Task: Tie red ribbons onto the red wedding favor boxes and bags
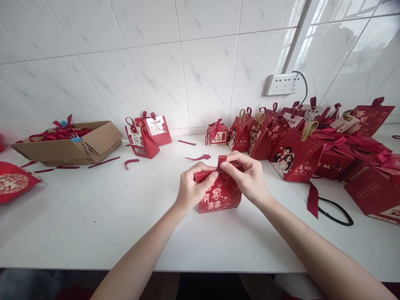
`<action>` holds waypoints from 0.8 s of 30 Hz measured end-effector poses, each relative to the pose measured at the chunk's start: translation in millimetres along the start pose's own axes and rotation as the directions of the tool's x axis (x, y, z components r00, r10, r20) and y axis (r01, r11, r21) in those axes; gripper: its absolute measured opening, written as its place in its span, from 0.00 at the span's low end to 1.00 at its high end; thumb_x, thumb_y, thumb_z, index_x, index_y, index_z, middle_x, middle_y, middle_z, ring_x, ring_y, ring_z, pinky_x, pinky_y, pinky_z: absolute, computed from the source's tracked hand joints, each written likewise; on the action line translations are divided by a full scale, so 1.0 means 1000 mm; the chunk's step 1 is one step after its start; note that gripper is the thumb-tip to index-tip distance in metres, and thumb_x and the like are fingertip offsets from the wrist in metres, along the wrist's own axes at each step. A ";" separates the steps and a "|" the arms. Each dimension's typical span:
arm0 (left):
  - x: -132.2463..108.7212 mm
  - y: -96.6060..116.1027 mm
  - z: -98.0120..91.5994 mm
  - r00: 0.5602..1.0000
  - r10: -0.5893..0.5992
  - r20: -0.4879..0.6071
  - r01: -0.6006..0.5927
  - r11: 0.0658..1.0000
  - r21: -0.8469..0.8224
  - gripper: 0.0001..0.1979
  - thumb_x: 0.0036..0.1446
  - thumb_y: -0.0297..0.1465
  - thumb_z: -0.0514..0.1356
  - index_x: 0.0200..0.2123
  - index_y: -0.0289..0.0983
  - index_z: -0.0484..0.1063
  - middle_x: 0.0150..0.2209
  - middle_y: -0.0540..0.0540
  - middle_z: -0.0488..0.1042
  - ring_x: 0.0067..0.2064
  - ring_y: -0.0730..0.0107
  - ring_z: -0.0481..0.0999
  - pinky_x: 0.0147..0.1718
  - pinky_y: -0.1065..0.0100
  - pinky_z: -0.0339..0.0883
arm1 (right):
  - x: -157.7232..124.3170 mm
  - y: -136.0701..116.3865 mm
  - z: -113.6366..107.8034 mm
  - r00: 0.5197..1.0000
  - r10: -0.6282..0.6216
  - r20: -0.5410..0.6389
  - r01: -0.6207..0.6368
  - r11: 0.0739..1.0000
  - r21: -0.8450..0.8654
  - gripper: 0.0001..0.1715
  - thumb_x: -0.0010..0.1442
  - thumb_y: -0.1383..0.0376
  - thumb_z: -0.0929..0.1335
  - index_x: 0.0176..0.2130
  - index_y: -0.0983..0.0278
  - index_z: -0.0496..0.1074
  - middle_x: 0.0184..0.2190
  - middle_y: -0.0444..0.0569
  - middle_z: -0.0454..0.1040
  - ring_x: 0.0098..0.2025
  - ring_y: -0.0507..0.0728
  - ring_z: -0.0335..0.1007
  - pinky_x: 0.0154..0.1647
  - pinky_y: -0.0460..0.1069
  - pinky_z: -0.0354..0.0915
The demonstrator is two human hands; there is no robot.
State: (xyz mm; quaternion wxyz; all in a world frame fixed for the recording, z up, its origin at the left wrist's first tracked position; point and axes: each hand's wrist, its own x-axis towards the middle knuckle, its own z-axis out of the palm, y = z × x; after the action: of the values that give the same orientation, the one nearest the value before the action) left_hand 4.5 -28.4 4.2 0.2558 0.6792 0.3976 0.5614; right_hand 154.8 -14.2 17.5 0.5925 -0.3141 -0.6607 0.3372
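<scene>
A red paper gift box (220, 199) with pale Chinese characters stands on the white table in front of me. My left hand (197, 183) pinches its top edge at the left, thumb on the front face. At the top right, my right hand (245, 175) holds a dark red ribbon loop (222, 159) between thumb and fingers, close against the box's upper edge. Both hands nearly meet there. The fingers behind the box are hidden, and so is the spot where the ribbon joins it.
Finished-looking red gift boxes (295, 154) crowd the right side. A cardboard tray (93, 143) of ribbons stands at the left, near two boxes (146, 135). Ribbon strips (200, 157) lie near the tiled wall. A black loop (340, 212) and a power strip (283, 84) are at the right.
</scene>
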 end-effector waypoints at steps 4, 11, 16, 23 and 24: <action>0.003 -0.001 -0.011 0.991 -0.050 0.127 0.069 0.986 -0.150 0.13 0.50 0.43 0.61 0.30 0.39 0.75 0.31 0.46 0.76 0.33 0.64 0.76 0.34 0.64 0.70 | 0.002 0.002 -0.006 0.999 0.020 0.025 -0.022 0.997 0.078 0.13 0.52 0.55 0.71 0.27 0.62 0.71 0.25 0.44 0.70 0.27 0.51 0.66 0.28 0.47 0.63; 0.007 -0.004 -0.012 0.822 -0.174 0.542 0.440 0.798 -0.411 0.17 0.47 0.46 0.64 0.33 0.38 0.73 0.35 0.41 0.76 0.40 0.58 0.77 0.36 0.61 0.71 | 0.008 0.013 -0.022 0.890 0.011 0.456 -0.245 0.854 0.459 0.18 0.46 0.51 0.74 0.23 0.61 0.71 0.22 0.43 0.67 0.25 0.52 0.63 0.24 0.48 0.62; -0.004 -0.003 0.010 0.809 -0.187 0.558 0.444 0.816 -0.370 0.22 0.41 0.40 0.69 0.38 0.40 0.66 0.46 0.42 0.71 0.46 0.59 0.74 0.40 0.60 0.70 | 0.011 0.018 -0.021 0.930 0.082 0.359 -0.264 0.828 0.494 0.20 0.38 0.52 0.77 0.19 0.63 0.70 0.28 0.44 0.65 0.27 0.51 0.62 0.26 0.48 0.62; -0.004 -0.003 0.010 0.914 -0.191 0.357 0.299 0.913 -0.278 0.22 0.39 0.38 0.70 0.36 0.38 0.66 0.31 0.49 0.70 0.31 0.73 0.69 0.30 0.70 0.64 | 0.012 0.007 -0.021 0.950 0.104 0.295 -0.201 0.924 0.324 0.14 0.42 0.54 0.76 0.24 0.60 0.76 0.31 0.45 0.69 0.31 0.52 0.66 0.30 0.50 0.65; -0.003 -0.002 0.008 0.941 -0.188 0.282 0.262 0.932 -0.252 0.19 0.41 0.38 0.69 0.34 0.38 0.66 0.29 0.50 0.70 0.30 0.73 0.69 0.30 0.70 0.63 | 0.013 0.006 -0.022 0.955 0.115 0.274 -0.200 0.932 0.303 0.15 0.44 0.52 0.75 0.25 0.60 0.76 0.31 0.46 0.71 0.32 0.53 0.67 0.32 0.50 0.66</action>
State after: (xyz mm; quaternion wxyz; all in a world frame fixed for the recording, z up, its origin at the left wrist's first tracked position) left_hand 11.4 -29.1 -1.0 0.4628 0.6506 0.3523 0.4883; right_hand 175.7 1.7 21.8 0.5187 -0.2184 -0.6376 0.5260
